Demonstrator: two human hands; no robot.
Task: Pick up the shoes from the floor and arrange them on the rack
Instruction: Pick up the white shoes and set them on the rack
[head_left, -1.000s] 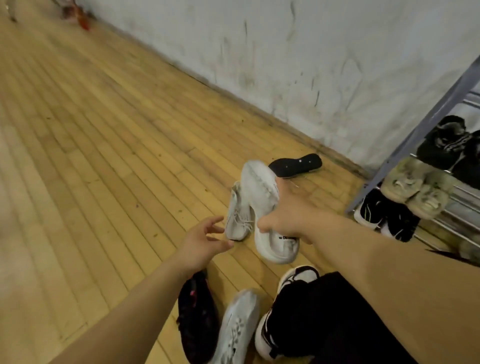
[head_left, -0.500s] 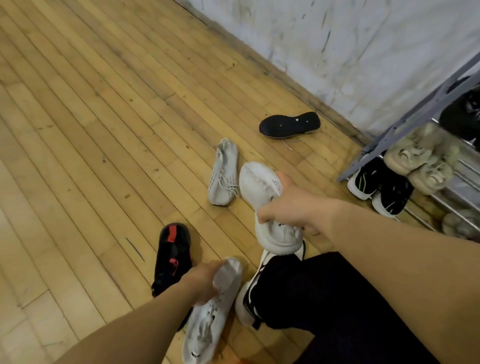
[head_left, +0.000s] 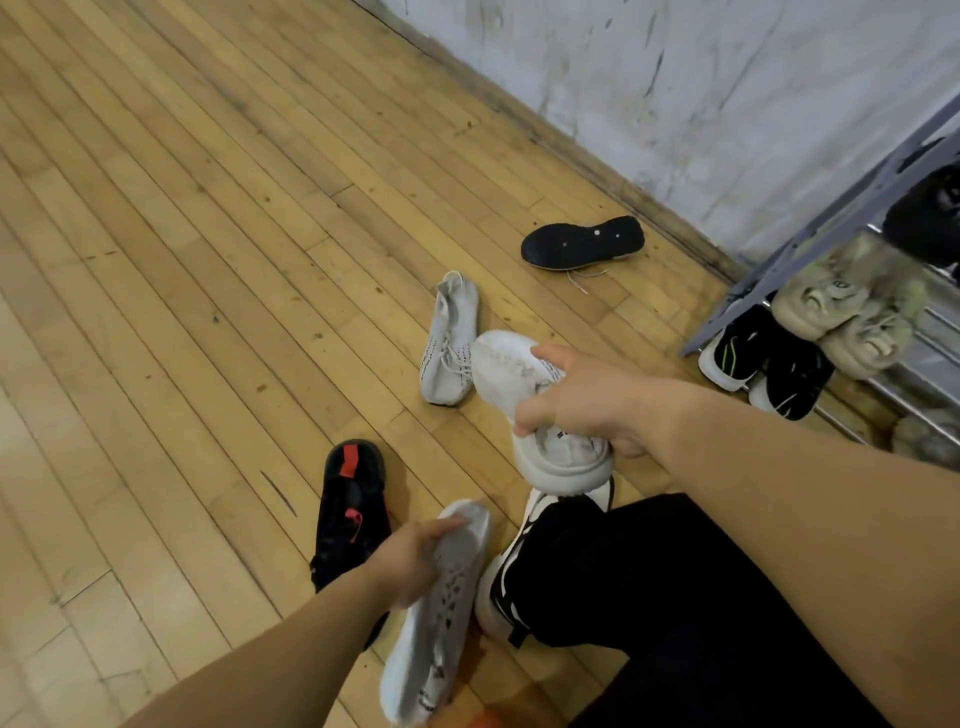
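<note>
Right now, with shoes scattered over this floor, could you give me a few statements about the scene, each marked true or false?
1. The right hand holds a white sneaker off the floor. True.
2. The left hand is empty. False: it holds a pale grey shoe.
3. The black shoe near the wall lies sole up. True.
4. The rack has no shoes on it. False: a beige pair sits on a shelf, with a black pair below it.
5. The black-and-red shoe lies on the floor. True.
</note>
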